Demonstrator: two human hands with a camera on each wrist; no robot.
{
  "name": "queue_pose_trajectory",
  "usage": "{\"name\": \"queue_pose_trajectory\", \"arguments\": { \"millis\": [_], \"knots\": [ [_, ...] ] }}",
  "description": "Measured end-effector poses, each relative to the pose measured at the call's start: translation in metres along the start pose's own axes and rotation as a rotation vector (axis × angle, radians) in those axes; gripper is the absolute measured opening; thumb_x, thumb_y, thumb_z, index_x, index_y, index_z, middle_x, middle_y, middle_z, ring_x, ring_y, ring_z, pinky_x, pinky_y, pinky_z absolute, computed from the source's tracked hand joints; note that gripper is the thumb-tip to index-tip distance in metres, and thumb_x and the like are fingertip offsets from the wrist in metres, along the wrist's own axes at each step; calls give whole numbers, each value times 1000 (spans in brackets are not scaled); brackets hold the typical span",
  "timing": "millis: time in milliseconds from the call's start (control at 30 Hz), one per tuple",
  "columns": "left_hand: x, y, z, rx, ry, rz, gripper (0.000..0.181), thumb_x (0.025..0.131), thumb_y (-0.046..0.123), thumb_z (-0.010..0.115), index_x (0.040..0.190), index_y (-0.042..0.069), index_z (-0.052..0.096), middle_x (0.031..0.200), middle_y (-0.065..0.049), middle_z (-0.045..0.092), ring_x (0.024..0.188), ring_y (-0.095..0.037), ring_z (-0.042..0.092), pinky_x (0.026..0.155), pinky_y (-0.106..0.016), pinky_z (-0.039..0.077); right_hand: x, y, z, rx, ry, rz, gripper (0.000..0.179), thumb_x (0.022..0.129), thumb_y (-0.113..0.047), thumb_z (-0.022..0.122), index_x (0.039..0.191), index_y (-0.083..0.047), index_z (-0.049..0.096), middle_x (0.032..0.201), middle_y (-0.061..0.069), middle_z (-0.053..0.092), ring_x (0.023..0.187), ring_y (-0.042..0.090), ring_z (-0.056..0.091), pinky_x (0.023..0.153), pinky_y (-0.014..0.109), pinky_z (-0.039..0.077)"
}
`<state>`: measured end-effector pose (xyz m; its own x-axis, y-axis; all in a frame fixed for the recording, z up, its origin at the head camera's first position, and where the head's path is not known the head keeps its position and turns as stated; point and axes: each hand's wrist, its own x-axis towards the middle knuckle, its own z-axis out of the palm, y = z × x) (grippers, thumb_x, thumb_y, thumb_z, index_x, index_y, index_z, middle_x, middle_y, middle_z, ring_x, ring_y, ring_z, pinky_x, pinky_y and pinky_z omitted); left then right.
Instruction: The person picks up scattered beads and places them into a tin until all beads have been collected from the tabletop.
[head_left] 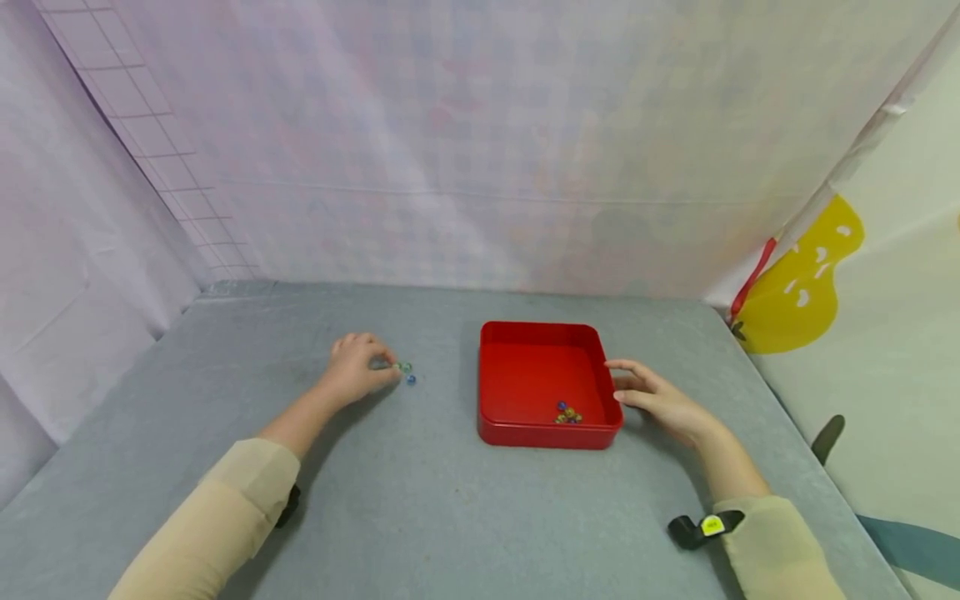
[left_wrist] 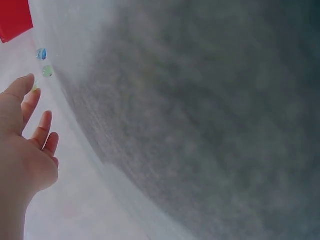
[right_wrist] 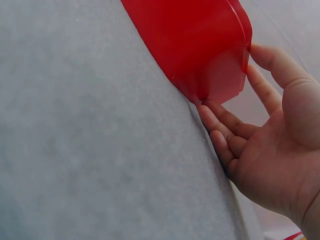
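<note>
My left hand (head_left: 356, 371) is low over the table left of the box, thumb and index finger pinching a small yellow-green glass marble (left_wrist: 35, 87). Just beyond those fingertips lie a green marble (left_wrist: 47, 71) and a blue marble (head_left: 411, 379) on the tabletop. A square red box (head_left: 540, 435), without a lid, stands right of them. Several yellow and blue marbles (head_left: 570, 415) are gathered in its near right corner. Against the box's right wall rests my right hand (head_left: 667, 408), thumb at the rim and fingers extended along the side.
The grey-covered table (head_left: 375, 517) runs back to a pale hanging sheet (head_left: 480, 150). White cloth (head_left: 82, 208) hangs at the left, and a printed cloth (head_left: 885, 350) with a yellow shape borders the right edge. A black wrist camera (head_left: 693, 532) sits by the right cuff.
</note>
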<state>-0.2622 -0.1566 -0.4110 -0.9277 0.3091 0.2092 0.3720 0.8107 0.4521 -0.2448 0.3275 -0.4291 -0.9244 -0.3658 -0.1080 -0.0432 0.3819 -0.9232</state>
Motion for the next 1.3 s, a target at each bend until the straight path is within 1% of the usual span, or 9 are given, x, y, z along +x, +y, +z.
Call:
{"name": "queue_pose_trajectory", "arguments": {
  "millis": [167,333,467,567,733,900,1100,1300],
  "knots": [
    [-1,1,-2,-17,17,-14,17,86,26,74,96,12,72,109,-12,58,109,-35,44,100,-58,20,-1,-1,0,2,-5,0,57,96,-25,59,145,-8,34,141,26,39,126,40,37,102,61,26],
    [-2,5,-6,-53,39,-14,17,86,24,74,96,11,72,108,-12,58,109,-35,43,101,-57,18,-1,-2,1,8,-3,1,56,96,-23,58,145,-9,34,141,26,39,126,40,37,103,60,25],
    [-2,7,-8,-78,55,-5,16,86,23,74,96,11,71,107,-11,58,109,-35,43,101,-57,17,-1,-1,1,6,-2,0,56,96,-23,58,145,-9,34,141,26,39,127,40,35,103,60,25],
    [-1,8,-8,-80,62,3,17,86,24,74,96,11,71,106,-10,58,108,-34,43,101,-56,18,-1,0,1,3,-4,-4,56,97,-24,58,144,-8,34,141,26,39,126,40,36,103,60,26],
    [-1,12,-8,-93,58,11,17,86,25,73,96,11,72,105,-10,58,108,-33,43,100,-55,19,-1,0,0,0,-2,0,57,96,-25,58,145,-9,34,141,26,38,127,40,35,103,61,25],
    [0,18,-6,-115,65,33,16,85,23,74,95,11,72,107,-10,58,108,-33,43,100,-55,19,-1,-2,1,-4,-4,9,57,96,-26,58,145,-9,34,142,26,38,127,41,35,103,62,24],
    [2,26,-5,-123,67,38,16,86,24,73,97,12,72,108,-9,57,109,-32,43,101,-55,18,-1,-2,1,4,-1,6,56,96,-24,58,145,-9,34,141,26,39,127,41,35,103,62,24],
    [4,33,-4,-130,87,62,15,86,23,74,96,12,72,108,-9,58,109,-32,44,99,-53,21,-2,-2,0,2,-11,-9,56,97,-23,57,145,-7,33,139,27,41,126,40,38,103,61,25]
  ]
}}
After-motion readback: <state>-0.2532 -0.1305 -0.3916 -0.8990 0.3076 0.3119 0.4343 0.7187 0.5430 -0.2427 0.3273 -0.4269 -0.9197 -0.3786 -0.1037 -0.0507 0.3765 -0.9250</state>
